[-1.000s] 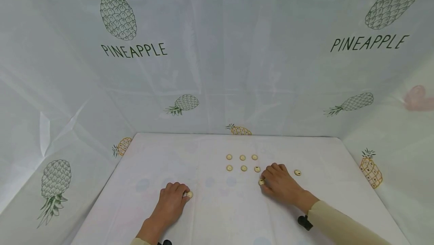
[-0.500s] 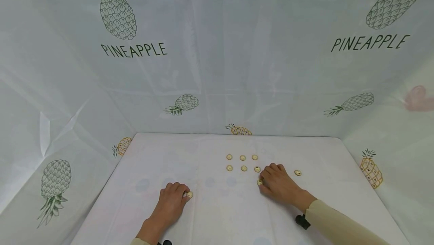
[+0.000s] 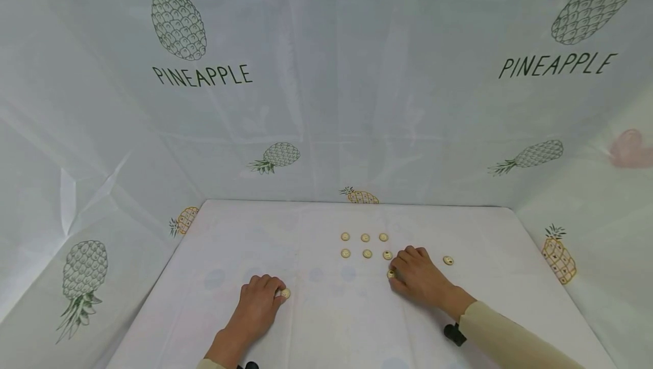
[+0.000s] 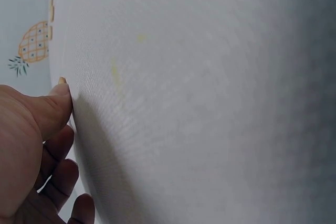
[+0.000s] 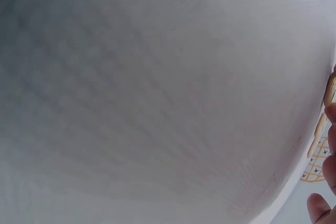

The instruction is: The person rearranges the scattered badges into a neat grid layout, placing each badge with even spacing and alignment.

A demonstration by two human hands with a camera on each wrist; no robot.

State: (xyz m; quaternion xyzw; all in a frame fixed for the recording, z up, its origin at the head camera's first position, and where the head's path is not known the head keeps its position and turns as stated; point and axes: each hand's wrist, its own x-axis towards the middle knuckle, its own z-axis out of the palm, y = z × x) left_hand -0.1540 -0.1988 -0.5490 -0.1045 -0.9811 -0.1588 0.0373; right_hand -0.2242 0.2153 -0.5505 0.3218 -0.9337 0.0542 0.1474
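Observation:
My left hand (image 3: 258, 300) rests on the white tabletop and pinches a small round pale-yellow disc (image 3: 286, 293) between thumb and fingers. In the left wrist view that disc's edge (image 4: 62, 80) peeks out past the thumb. To the right, my right hand (image 3: 419, 276) holds a similar disc (image 3: 391, 274) at its fingertips, low at the table surface. Just beyond those fingers lies a disc with a dark mark (image 3: 388, 255), the end of a row. Only the fingers (image 5: 329, 171) of the right hand show in its wrist view, at the edge.
Two short rows of discs lie at the table's middle, including a far-row disc (image 3: 365, 237) and a near-row disc (image 3: 367, 253). One separate disc (image 3: 448, 260) lies right of the right hand. A pineapple-printed sheet (image 3: 326, 102) rises behind the white table (image 3: 229, 227).
My right hand has shifted slightly left with its disc, and is still over the last half second. The left hand and the rows have not moved.

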